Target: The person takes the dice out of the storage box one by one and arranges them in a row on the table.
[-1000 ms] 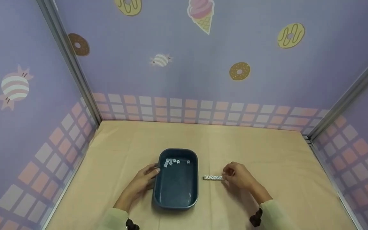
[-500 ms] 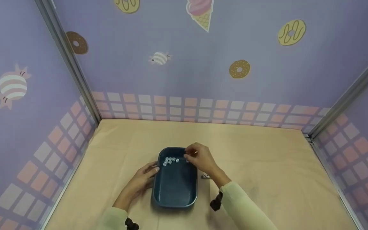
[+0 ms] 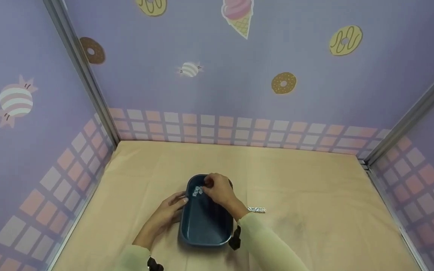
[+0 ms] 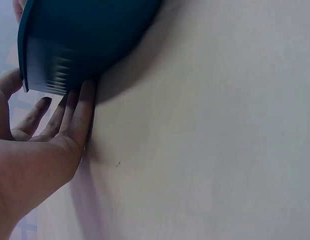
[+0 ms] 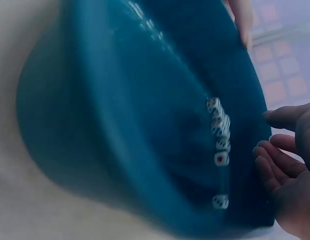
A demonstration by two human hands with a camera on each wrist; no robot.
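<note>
A dark blue tray (image 3: 206,226) lies on the tan table, with several small white dice (image 3: 197,190) at its far end. My left hand (image 3: 177,202) rests with straight fingers (image 4: 79,107) against the left wall of the tray (image 4: 79,40). My right hand (image 3: 212,185) hovers over the tray's far end, just beside the dice. In the right wrist view its fingers (image 5: 275,162) are loosely curved next to the line of dice (image 5: 219,135) and hold nothing. A short row of dice (image 3: 257,209) lies on the table to the right of the tray.
Patterned purple walls with metal corner posts (image 3: 85,75) close the table in on three sides. The tan tabletop (image 3: 315,195) stretches bare to the right and behind the tray.
My right hand left the row of dice on the table, crossed to the tray and moved left over the dice in it. The left hand stayed at the tray's side.
</note>
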